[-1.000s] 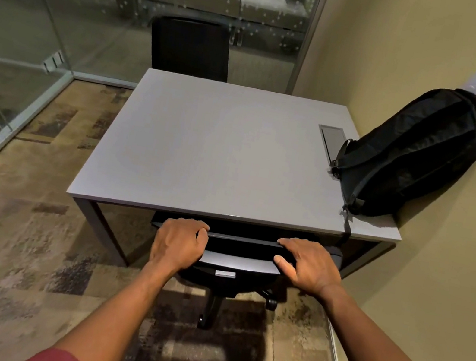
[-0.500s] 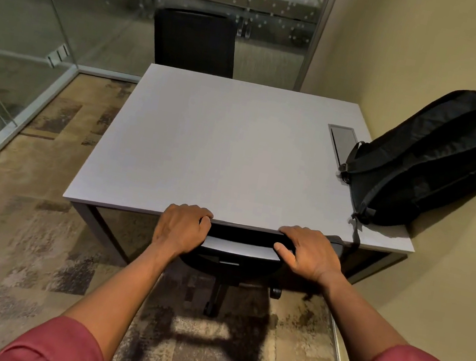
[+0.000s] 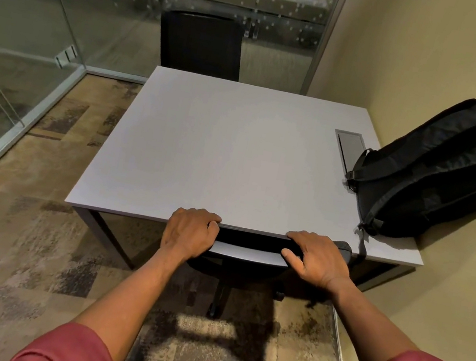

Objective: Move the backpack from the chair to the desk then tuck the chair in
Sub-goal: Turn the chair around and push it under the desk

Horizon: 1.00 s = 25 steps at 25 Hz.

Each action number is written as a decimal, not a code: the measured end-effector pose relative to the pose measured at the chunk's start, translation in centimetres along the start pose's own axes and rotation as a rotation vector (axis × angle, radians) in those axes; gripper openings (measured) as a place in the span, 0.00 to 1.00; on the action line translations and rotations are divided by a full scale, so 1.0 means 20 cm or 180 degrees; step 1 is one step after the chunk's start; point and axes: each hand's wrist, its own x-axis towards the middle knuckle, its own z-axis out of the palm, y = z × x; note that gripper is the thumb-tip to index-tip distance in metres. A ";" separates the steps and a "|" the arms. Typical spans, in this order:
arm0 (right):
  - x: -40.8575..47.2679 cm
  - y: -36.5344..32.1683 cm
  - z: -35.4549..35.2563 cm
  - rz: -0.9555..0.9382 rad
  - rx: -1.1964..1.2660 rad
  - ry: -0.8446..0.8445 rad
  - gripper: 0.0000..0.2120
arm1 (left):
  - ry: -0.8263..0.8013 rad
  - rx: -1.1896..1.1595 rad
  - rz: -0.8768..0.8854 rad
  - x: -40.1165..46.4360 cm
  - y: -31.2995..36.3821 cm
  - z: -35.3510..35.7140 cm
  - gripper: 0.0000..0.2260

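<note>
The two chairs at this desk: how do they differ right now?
The near chair is gripped along its top by the left hand and right hand; nobody touches the far chair. The near chair's back meets the desk edge; the far chair's back rises clear above it. Both are black.

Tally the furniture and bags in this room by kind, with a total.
Chairs: 2, the near chair held by both hands and the far chair
Desks: 1, the desk
Backpacks: 1, the backpack
Total: 4
</note>
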 end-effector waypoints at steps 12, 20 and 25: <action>-0.01 0.02 0.00 -0.0041 0.0122 0.0101 0.32 | -0.0030 0.0017 -0.0096 0.00 0.04 -0.01 0.23; -0.03 -0.01 -0.04 -0.0099 0.0149 0.0032 0.30 | -0.0164 0.0129 -0.0051 -0.03 0.09 -0.03 0.22; -0.06 -0.05 -0.06 0.0131 0.0269 -0.0334 0.42 | -0.0276 0.0333 0.0057 -0.09 0.21 0.00 0.27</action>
